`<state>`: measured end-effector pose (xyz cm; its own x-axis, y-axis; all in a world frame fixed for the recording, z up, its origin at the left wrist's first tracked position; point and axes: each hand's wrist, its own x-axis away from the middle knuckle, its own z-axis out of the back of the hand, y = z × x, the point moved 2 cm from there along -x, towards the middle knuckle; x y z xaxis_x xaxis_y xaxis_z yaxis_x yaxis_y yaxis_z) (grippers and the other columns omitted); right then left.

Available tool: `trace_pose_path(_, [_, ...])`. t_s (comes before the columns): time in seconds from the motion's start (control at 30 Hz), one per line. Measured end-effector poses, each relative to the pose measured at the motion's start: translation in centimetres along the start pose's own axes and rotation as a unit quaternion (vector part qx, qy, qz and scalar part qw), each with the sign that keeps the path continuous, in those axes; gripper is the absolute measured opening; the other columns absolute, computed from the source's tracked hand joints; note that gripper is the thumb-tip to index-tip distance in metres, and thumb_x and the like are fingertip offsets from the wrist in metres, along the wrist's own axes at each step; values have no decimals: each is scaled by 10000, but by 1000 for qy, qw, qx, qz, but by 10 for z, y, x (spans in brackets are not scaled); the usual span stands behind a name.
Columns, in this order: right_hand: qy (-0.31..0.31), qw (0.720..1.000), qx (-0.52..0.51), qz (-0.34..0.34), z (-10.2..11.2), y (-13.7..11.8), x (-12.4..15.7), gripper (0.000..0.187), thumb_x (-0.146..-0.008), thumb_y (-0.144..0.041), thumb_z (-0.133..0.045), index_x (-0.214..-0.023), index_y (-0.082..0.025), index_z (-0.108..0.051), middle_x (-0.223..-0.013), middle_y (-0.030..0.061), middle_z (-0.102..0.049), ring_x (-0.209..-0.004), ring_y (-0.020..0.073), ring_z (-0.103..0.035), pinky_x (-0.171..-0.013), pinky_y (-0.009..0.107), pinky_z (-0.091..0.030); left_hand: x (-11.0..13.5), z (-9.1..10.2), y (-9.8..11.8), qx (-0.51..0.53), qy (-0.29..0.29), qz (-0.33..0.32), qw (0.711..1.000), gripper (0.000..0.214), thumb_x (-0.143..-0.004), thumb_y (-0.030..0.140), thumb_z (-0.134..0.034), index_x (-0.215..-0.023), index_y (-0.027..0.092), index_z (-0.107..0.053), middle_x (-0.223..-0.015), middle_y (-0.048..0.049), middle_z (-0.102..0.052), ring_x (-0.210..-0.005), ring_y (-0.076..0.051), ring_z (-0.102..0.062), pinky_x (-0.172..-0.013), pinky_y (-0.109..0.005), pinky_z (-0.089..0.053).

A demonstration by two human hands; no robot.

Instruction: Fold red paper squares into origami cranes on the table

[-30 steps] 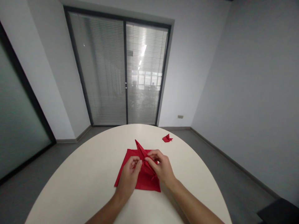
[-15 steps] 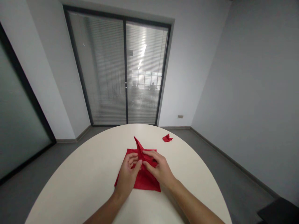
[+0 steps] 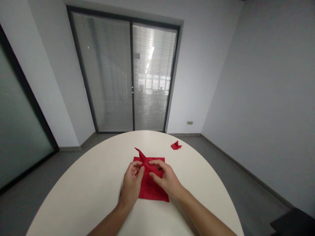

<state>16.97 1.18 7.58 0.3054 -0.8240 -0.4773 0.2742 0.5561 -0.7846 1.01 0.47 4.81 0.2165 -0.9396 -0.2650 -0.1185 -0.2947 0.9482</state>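
Left hand [image 3: 131,182]: we pinch the long fold [image 3: 141,155].
Right hand [image 3: 170,179]: spread, over the sheet [image 3: 154,190].
Small fold [image 3: 176,146]: beyond our right hand.

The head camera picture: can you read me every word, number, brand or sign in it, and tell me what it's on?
There are none I can read: no writing shows on the red sheet, the small red folded piece or the table.
Wall plate: too small to tell if anything is printed.
Behind the blinds: too blurred to read any.
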Motion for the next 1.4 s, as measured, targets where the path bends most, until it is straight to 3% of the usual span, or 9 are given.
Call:
trace_pose_path(0.33, [69,996,55,-6,2,3,2,171,-962,-284,-527,-1072,-225,-643,-914,50,-743,-795,199,-690,-757,341,-546,4,-5,4,-16,15,-14,1000,240,-796,388,-681,-908,198,-586,-899,-46,-678,-848,-198,-674,-791,-314,-542])
trace_pose_path(0.47, [87,993,73,30,3,-2,2,175,-985,-290,-496,-1019,-236,-659,-1081,82,-725,-992,227,-677,-907,389,-525,2,-4,-1,-18,27,5,999,319,-764,421,-733,-936,185,-603,-943,-70,-707,-878,-220,-691,-803,-339,-548])
trace_pose_path(0.57, [91,991,77,61,3,-4,2,175,-975,-271,-513,-1002,-234,-682,-1093,87,-720,-1021,233,-664,-929,397,-522,0,-3,-3,-23,4,18,1000,350,-772,418,-741,-999,171,-640,-1015,-100,-732,-953,-250,-696,-860,-371,-541])
trace_pose_path(0.7, [91,990,99,53,2,-3,4,187,-962,-252,-537,-1043,-251,-706,-1028,66,-748,-953,234,-693,-883,393,-541,-1,-5,-3,-9,-48,33,998,293,-814,414,-696,-977,171,-694,-1008,-101,-754,-947,-270,-705,-885,-385,-536])
trace_pose_path(0.9, [77,988,124,49,5,-1,5,216,-957,-238,-550,-1081,-264,-725,-1060,51,-760,-952,238,-708,-877,394,-546,-2,0,-6,28,14,30,999,329,-800,404,-696,-1044,185,-670,-1048,-79,-744,-982,-256,-702,-835,-355,-548])
trace_pose_path(1.03, [72,992,98,26,8,2,2,210,-962,-275,-559,-1071,-266,-738,-1066,50,-764,-955,243,-711,-887,399,-541,-3,3,-10,6,8,61,998,340,-815,473,-685,-955,164,-674,-932,-82,-759,-870,-250,-716,-771,-335,-548])
trace_pose_path(1.23, [128,990,-29,-58,13,9,-4,291,-924,-451,-607,-954,-191,-733,-923,94,-767,-829,253,-706,-774,381,-552,-1,1,-8,23,-17,58,998,339,-830,479,-672,-971,171,-668,-972,-82,-757,-849,-233,-720,-739,-318,-563])
trace_pose_path(1.4, [152,974,-131,-101,19,19,-10,393,-843,-550,-680,-903,-163,-710,-894,110,-763,-783,246,-699,-719,350,-545,-1,2,-7,-32,12,36,999,323,-842,469,-648,-932,160,-670,-944,-92,-752,-825,-236,-719,-779,-350,-569])
